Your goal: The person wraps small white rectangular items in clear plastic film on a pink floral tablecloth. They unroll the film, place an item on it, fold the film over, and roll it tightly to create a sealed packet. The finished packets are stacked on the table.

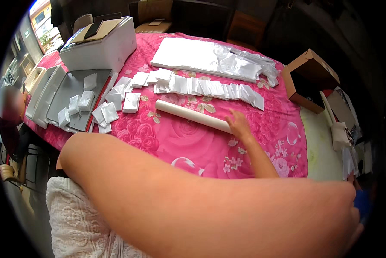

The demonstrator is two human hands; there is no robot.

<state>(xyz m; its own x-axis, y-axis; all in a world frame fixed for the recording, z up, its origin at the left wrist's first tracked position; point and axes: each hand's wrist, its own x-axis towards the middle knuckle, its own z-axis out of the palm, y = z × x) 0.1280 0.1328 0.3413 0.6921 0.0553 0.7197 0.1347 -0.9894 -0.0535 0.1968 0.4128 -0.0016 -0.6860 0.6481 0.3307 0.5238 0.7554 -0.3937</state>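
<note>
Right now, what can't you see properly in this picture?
- Left hand: at the dark rim of the head view, so its fingers and the blue thing beside it are unclear.
- White roll: the right hand covers its near end.
- Table: its near edge is hidden behind the left arm.
- Cardboard box: the inside is too dark.

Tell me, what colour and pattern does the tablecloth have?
The tablecloth is bright pink with a printed rose pattern, seen in the head view.

Dim room, bright window [41, 21] upper left
</note>
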